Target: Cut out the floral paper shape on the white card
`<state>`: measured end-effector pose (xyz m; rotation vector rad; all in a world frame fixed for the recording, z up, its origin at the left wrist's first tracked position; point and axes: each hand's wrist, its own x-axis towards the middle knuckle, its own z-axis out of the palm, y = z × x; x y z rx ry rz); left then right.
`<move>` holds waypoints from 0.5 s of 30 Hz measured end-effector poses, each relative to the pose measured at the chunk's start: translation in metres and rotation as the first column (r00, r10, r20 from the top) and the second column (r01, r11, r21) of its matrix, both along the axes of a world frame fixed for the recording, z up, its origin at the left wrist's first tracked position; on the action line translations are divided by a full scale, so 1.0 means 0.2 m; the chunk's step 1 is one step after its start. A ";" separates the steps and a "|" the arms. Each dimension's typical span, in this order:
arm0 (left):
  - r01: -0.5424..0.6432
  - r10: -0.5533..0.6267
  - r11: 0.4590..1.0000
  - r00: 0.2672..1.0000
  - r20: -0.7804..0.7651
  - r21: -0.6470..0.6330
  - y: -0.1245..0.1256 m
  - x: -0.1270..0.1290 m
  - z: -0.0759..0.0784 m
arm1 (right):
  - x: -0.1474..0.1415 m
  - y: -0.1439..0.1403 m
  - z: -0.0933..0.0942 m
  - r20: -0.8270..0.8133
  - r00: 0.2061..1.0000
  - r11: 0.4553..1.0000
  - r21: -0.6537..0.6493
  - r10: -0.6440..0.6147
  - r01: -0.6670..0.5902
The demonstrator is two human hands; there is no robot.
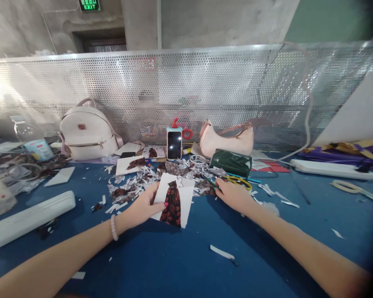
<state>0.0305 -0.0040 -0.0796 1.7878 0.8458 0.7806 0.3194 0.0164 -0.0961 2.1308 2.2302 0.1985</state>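
My left hand grips a white card by its left side, thumb on the front. A dark, red-flowered fabric piece shaped like a long dress lies on the card, beside a small drawn mark. My right hand reaches over the scraps, fingers closed on a thin teal tool whose kind I cannot make out. Just beyond that hand lie yellow-handled scissors. Paper and fabric scraps are heaped behind the card.
A phone stands upright behind the scraps. Around it are a white backpack, a pink handbag and a dark green pouch. White cases and cream-handled scissors lie at the sides. A perforated metal screen closes off the back.
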 end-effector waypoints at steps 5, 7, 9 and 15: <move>-0.048 0.051 0.994 0.998 0.029 -0.099 0.00 -0.01 0.00 | 0.01 0.00 0.01 0.003 1.000 1.000 -0.015 -0.002 0.002; -0.076 0.079 0.994 0.996 0.037 -0.083 0.00 -0.02 0.00 | 0.02 -0.01 0.01 0.001 1.000 1.000 -0.014 -0.003 0.003; -0.097 0.099 0.994 0.994 0.042 -0.060 0.00 -0.02 0.00 | 0.02 -0.01 0.01 0.001 1.000 1.000 -0.009 -0.010 0.010; -0.109 0.113 0.993 0.991 0.075 -0.051 -0.02 -0.02 0.03 | 0.02 -0.01 0.01 0.006 1.000 0.999 0.015 -0.031 0.031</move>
